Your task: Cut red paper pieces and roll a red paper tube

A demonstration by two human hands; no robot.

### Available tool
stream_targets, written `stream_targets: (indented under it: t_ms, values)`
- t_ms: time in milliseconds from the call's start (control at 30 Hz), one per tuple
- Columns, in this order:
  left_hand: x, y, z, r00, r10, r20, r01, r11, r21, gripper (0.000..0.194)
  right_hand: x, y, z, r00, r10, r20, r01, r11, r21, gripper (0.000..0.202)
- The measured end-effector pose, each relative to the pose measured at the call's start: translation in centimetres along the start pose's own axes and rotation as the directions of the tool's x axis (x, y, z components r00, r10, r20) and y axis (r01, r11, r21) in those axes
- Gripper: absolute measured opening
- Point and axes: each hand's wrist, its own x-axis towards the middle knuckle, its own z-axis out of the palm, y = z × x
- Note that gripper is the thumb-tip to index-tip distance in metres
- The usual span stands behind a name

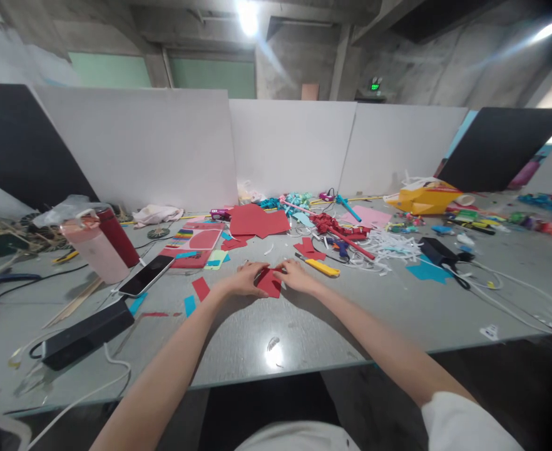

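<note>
Red paper [270, 284] on the table [238, 351] between left grip [248, 279], wide, and right grip [297, 276], narrow, at its edges.

On the table [323, 338], two drink bottles [95, 250] stand left — a phone [147, 275] just right of them — while a paper piece [270, 285] lies between the left hand [246, 279] and right hand [298, 277], partition panels [290, 144] at the far side.

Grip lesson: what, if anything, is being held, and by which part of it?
Red paper is held: left hand at its left side, right hand at its upper right.
</note>
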Motion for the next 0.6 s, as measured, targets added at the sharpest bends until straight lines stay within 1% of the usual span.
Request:
stream_targets:
  t_ms: [67, 167, 233, 300, 367, 433, 533, 600]
  values:
    - [-0.1, 0.3, -0.1, 1.000, 0.002, -0.001, -0.002, 1.000, 0.002, 0.101, 0.2, 0.0, 0.2, 0.999, 0.014, -0.029, -0.011, 0.996, 0.091, 0.027]
    - [-0.1, 0.5, -0.1, 1.000, -0.015, -0.002, 0.015, 1.000, 0.017, 0.103, 0.4, 0.2, 0.6, 0.999, -0.031, -0.006, 0.032, 0.974, 0.224, 0.022]
    - [-0.1, 0.5, -0.1, 0.999, -0.050, -0.007, 0.050, 0.999, 0.017, 0.109, 0.4, 0.3, 0.8, 0.999, -0.039, 0.014, 0.032, 0.943, 0.332, 0.021]
    - [-0.1, 0.4, 0.0, 0.996, -0.083, -0.015, 0.084, 0.996, 0.012, 0.117, 0.3, 0.4, 1.1, 0.999, -0.034, 0.036, 0.015, 0.894, 0.448, 0.024]
    - [0.0, 0.4, 0.2, 0.995, -0.100, -0.019, 0.100, 0.995, 0.007, 0.122, 0.1, 0.4, 1.2, 0.999, -0.030, 0.040, 0.006, 0.872, 0.490, 0.028]
    - [0.0, 0.3, 0.3, 0.995, -0.103, -0.016, 0.103, 0.995, 0.007, 0.122, -0.2, 0.3, 1.1, 0.998, -0.057, -0.006, 0.054, 0.906, 0.420, 0.027]
    - [0.0, 0.2, 0.3, 0.995, -0.100, -0.011, 0.100, 0.995, 0.010, 0.122, -0.5, 0.0, 0.7, 0.985, -0.153, -0.084, 0.167, 0.968, 0.189, 0.020]
    - [0.0, 0.2, 0.4, 0.995, -0.099, -0.011, 0.099, 0.995, 0.007, 0.121, -0.7, -0.2, 0.4, 0.980, -0.178, -0.091, 0.187, 0.977, 0.099, 0.021]
